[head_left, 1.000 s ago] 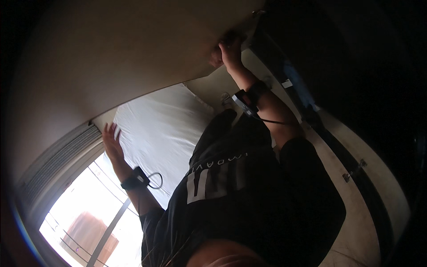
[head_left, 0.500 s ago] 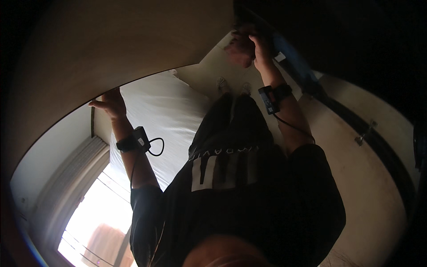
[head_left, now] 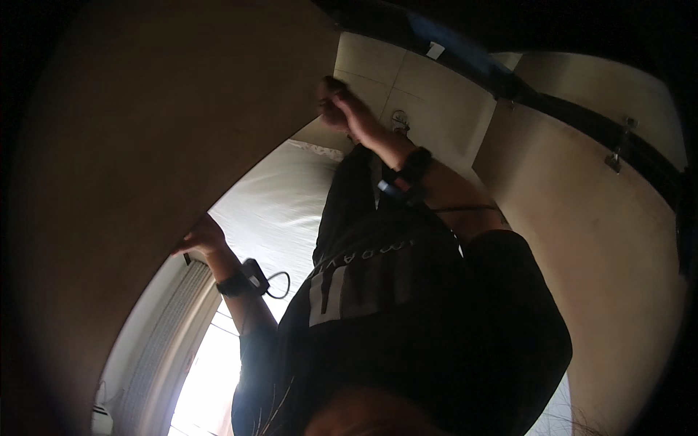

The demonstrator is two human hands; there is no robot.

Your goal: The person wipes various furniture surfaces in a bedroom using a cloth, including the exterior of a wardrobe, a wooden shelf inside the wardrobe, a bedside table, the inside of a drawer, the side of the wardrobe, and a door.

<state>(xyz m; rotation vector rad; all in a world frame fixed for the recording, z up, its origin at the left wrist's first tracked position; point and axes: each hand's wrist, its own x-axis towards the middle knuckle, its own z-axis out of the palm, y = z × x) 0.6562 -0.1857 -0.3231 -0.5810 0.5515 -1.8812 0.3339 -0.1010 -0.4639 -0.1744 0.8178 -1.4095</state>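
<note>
A large brown door panel (head_left: pixel 167 109) fills the upper left, its lower edge slanting up to the right. My left hand (head_left: pixel 203 236) is at that edge near its lower end, thumb along it and the other fingers partly hidden behind the panel; it appears to grip the edge. Close to the panel's right-hand edge is my right hand (head_left: pixel 338 109), its fingers curled in and somewhat blurred. Whether it touches the panel or holds something small is unclear. Each wrist wears a black strap with a small box and a cable.
To the right stands another brown panel (head_left: pixel 574 211) with a metal hinge (head_left: pixel 618 145) beside a dark frame (head_left: pixel 538 98). A white-covered bed (head_left: pixel 269 189) lies beyond my left arm. Pale floor tiles (head_left: pixel 429 83) show around my shoe. A bright window (head_left: pixel 207 374) and curtain (head_left: pixel 163 341) are lower left.
The brown panel's edge now slants more steeply. My right hand has moved left and down, away from the dark frame to the panel's edge. My left hand appears lower, still at the panel.
</note>
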